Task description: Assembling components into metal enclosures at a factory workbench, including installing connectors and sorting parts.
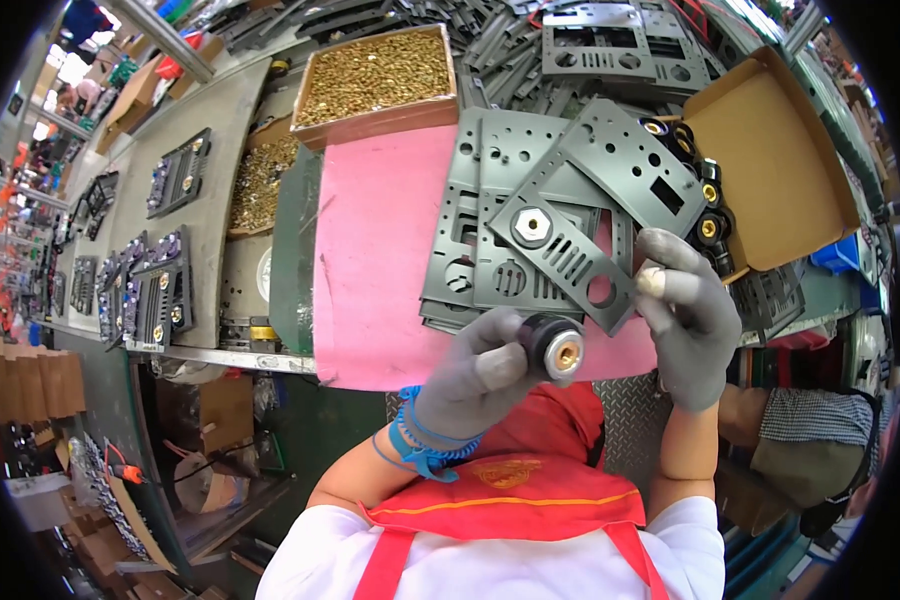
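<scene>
My left hand [478, 375], in a grey glove, grips a round black fitting [542, 334] with a silver ring and a brass threaded centre facing right. My gloved right hand [692, 322] is closed in a pinch beside the stacked plates; a small pale spot shows at its fingertips, and whether that is a held piece or a worn glove tip is unclear. Between and beyond the hands lies a grey slotted metal plate [567, 262] with a silver hexagonal fitting [531, 227] on it. Under it are several larger punched grey plates [515, 150], overlapping at angles.
A pink sheet [380, 250] covers the bench. A cardboard box [306, 128] of small brass parts stands at the back. On the right, an open carton [785, 150] borders several black fittings [710, 195]. Assembled plates [160, 290] lie left; a person [815, 440] is at right.
</scene>
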Available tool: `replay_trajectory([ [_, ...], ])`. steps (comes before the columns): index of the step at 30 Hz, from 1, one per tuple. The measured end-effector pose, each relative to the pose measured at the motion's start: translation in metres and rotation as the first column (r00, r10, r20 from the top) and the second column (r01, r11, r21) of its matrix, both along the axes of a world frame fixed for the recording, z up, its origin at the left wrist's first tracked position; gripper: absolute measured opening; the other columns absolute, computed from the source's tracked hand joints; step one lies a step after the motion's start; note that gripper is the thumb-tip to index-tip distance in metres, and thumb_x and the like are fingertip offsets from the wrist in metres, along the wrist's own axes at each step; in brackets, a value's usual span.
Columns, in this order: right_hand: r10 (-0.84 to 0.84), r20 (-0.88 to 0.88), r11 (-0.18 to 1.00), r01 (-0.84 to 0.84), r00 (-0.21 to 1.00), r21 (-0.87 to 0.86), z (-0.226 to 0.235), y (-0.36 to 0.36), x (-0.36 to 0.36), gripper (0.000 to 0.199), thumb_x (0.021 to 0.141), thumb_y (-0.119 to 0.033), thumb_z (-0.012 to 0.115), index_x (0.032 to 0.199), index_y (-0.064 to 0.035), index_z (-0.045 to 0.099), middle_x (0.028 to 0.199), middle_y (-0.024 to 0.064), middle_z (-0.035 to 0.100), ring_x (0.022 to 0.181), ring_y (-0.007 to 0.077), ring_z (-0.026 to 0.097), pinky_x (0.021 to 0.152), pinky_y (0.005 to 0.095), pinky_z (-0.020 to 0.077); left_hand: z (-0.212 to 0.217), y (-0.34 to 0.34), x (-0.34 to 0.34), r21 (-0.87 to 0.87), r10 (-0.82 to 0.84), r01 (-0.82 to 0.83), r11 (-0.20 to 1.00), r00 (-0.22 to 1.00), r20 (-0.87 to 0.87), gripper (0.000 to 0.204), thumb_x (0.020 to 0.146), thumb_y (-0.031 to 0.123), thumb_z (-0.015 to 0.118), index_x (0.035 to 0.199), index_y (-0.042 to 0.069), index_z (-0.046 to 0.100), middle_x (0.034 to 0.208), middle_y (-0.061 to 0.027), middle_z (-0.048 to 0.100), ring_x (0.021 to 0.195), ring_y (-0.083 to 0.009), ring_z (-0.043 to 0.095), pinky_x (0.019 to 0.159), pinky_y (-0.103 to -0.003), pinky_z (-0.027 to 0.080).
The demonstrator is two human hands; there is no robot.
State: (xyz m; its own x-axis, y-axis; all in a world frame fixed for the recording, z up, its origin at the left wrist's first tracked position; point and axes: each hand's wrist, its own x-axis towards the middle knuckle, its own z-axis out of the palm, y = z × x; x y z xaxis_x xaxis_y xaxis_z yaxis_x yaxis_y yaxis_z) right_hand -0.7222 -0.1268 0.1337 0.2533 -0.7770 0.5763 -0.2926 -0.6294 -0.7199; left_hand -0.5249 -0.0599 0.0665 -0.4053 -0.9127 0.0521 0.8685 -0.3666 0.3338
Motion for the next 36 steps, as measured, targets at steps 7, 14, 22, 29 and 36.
replay_trajectory([
  [7, 0.268, -0.271, 0.951, -0.298, 0.925, -0.078, -0.009, 0.013, -0.005, 0.039, 0.067, -0.028, 0.085, 0.096, -0.0117, 0.064, 0.11, 0.0079, 0.066, 0.096, 0.0294, 0.062, 0.087, 0.0425, 0.0452, 0.001, 0.002, -0.004, 0.109, -0.064, 0.069, 0.992, 0.997, -0.051, 0.023, 0.096, 0.013, 0.058, 0.117, 0.004, 0.056, 0.122, -0.0126, 0.061, 0.113, -0.0206, 0.06, 0.099, -0.04, 0.048],
  [14, 0.305, -0.303, 0.945, -0.326, 0.903, -0.021, -0.006, 0.02, 0.003, 0.043, 0.069, -0.022, 0.084, 0.104, -0.0111, 0.061, 0.114, 0.0125, 0.065, 0.095, 0.0314, 0.064, 0.089, 0.0475, 0.0475, 0.01, 0.013, -0.005, 0.228, -0.162, 0.149, 0.962, 0.986, 0.04, 0.034, 0.097, 0.025, 0.058, 0.118, -0.003, 0.055, 0.123, -0.0127, 0.059, 0.117, -0.0222, 0.058, 0.099, -0.039, 0.048],
  [22, -0.153, -0.38, 0.98, 0.092, 0.912, -0.174, -0.029, -0.044, -0.028, 0.025, 0.077, -0.011, 0.077, 0.096, -0.0073, 0.061, 0.116, 0.0143, 0.066, 0.097, 0.0342, 0.064, 0.085, 0.041, 0.049, -0.022, 0.043, -0.036, 0.436, -0.474, 0.417, 0.798, 0.88, 0.026, 0.034, 0.1, 0.022, 0.056, 0.122, -0.003, 0.054, 0.121, -0.011, 0.06, 0.103, -0.02, 0.062, 0.095, -0.037, 0.05],
  [29, -0.028, -0.366, 0.995, -0.01, 0.93, -0.103, -0.052, -0.023, -0.052, 0.029, 0.075, -0.012, 0.079, 0.094, -0.007, 0.058, 0.117, 0.0129, 0.066, 0.09, 0.033, 0.064, 0.077, 0.0366, 0.0509, -0.065, 0.037, -0.058, 0.381, -0.342, 0.285, 0.88, 0.935, 0.092, 0.045, 0.1, 0.03, 0.055, 0.132, 0.0, 0.05, 0.125, -0.0102, 0.058, 0.112, -0.0191, 0.06, 0.093, -0.033, 0.053],
  [36, 0.081, -0.409, 0.995, -0.1, 0.909, -0.024, -0.047, -0.029, -0.054, 0.028, 0.076, -0.01, 0.077, 0.096, -0.006, 0.058, 0.12, 0.0138, 0.065, 0.087, 0.0316, 0.066, 0.074, 0.0382, 0.0521, -0.056, 0.028, -0.079, 0.237, -0.255, 0.229, 0.944, 0.963, 0.085, 0.04, 0.098, 0.027, 0.058, 0.129, 0.001, 0.054, 0.124, -0.0102, 0.06, 0.113, -0.021, 0.06, 0.097, -0.039, 0.05],
])
